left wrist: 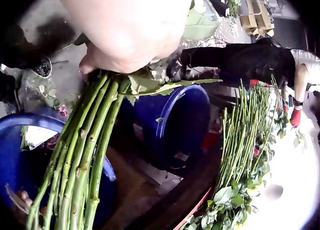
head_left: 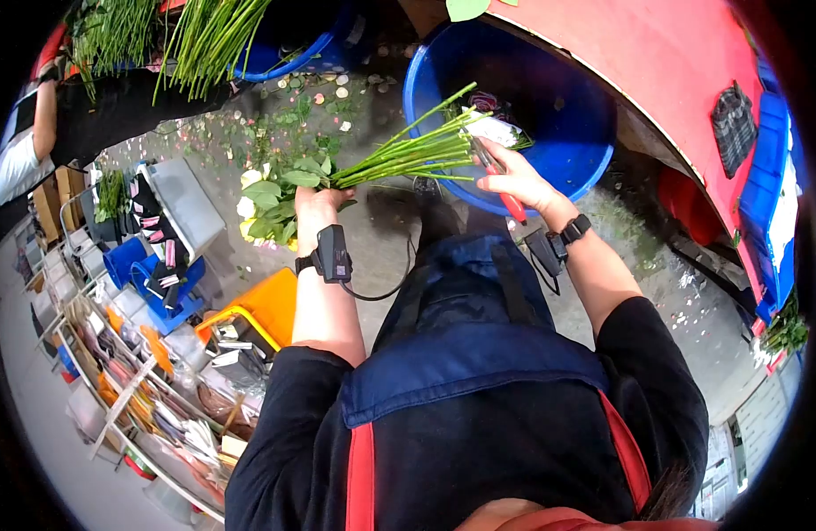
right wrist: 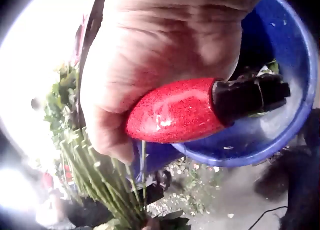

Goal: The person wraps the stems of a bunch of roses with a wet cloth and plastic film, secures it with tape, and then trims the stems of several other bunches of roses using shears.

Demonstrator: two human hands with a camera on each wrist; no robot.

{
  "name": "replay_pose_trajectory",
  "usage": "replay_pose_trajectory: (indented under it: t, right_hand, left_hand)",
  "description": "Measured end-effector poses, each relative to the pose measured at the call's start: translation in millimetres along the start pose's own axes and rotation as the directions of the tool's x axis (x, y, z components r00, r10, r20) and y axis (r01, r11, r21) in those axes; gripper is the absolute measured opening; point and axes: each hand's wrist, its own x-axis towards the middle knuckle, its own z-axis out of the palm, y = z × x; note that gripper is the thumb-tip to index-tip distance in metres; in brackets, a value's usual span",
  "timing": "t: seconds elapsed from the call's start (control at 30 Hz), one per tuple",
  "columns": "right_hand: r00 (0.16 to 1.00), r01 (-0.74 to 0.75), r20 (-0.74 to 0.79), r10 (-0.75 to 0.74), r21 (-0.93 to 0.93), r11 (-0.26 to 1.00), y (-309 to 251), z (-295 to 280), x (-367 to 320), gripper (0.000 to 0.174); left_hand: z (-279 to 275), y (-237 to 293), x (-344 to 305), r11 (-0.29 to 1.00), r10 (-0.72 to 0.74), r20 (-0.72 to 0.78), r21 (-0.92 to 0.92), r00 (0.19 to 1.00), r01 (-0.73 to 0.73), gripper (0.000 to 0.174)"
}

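In the head view the left hand [head_left: 319,209] grips a bundle of long green stems [head_left: 399,159] just below their leaves and pale blooms [head_left: 266,199]. The stems point right, toward the right hand [head_left: 520,181], which holds red-handled cutters [head_left: 512,205] beside the stem ends. Seen from the left wrist, the left hand [left wrist: 125,34] wraps the stems [left wrist: 82,160], which hang down over a blue bin. The right wrist view shows the right hand [right wrist: 160,59] around a red handle [right wrist: 175,112], with the stem ends [right wrist: 100,175] near its fingers; the blades are hidden there.
A large blue bin [head_left: 411,97] with white and green scraps inside stands under the right hand. A red surface [head_left: 656,53] is at the upper right. More stems [head_left: 218,44] lie at the upper left, near another person [head_left: 23,164]. Petals and leaves litter the floor [head_left: 355,239].
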Motion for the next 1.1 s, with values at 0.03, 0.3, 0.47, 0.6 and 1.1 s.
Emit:
replay_pose_trajectory:
  t: [0.03, 0.3, 0.47, 0.6, 1.1]
  right_hand:
    - [1.0, 0.022, 0.012, -0.022, -0.068, 0.997, -13.8, 1.2, 1.9, 0.084]
    - [0.983, -0.035, -0.181, 0.031, -0.019, 0.999, -3.7, 14.4, -4.2, 0.059]
    - [0.97, -0.061, -0.231, 0.079, 0.083, 0.995, -9.6, 7.8, -27.0, 0.053]
    - [0.974, -0.187, -0.121, 0.191, 0.041, 0.982, 8.4, -1.5, -24.0, 0.065]
    - [0.981, -0.164, -0.074, 0.177, 0.152, 0.975, 4.9, 12.9, -23.5, 0.053]
  left_hand:
    - [5.3, -5.4, -8.1, 0.999, 0.033, -0.008, 0.031, 0.999, -0.032, 0.045]
    - [17.0, -10.4, -17.0, 1.0, 0.0, 0.053, -0.028, 0.999, 0.002, 0.055]
    - [-27.0, 15.6, 35.2, 0.719, 0.187, 0.415, 0.559, 0.89, -0.412, 0.052]
    - [-56.2, 32.4, 54.4, 0.228, 0.24, 0.692, 0.642, 0.681, -0.732, 0.045]
    - [-16.3, -3.6, -42.2, 0.89, 0.387, 0.415, 0.067, 0.824, -0.452, 0.028]
